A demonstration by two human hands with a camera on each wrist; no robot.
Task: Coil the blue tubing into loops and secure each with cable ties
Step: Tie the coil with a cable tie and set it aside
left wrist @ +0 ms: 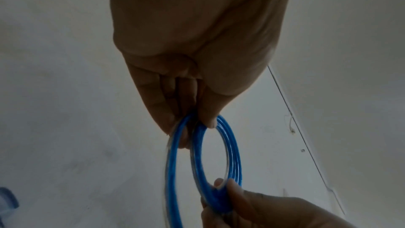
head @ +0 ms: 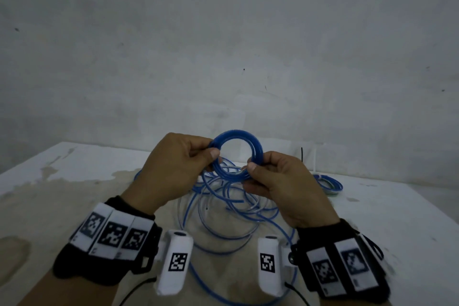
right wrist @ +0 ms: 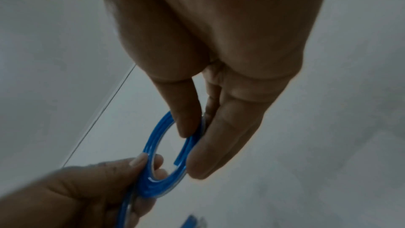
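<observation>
A small tight coil of blue tubing (head: 237, 134) is held up above the table between both hands. My left hand (head: 183, 159) pinches its left side (left wrist: 197, 127) with thumb and fingers. My right hand (head: 270, 181) pinches its lower right side (right wrist: 190, 141); a cut tube end (right wrist: 177, 161) shows just inside the ring there. From the coil, loose blue tubing (head: 223, 228) trails down into a tangle of wide loops on the table below the hands. A black cable tie (head: 302, 154) stands near the wall at the right, beside a pale one (head: 315, 161).
A second small blue coil (head: 327, 184) lies flat on the white table (head: 62, 181) to the right of my right hand. The table top is stained and ends at a grey wall (head: 223, 57) just behind the hands.
</observation>
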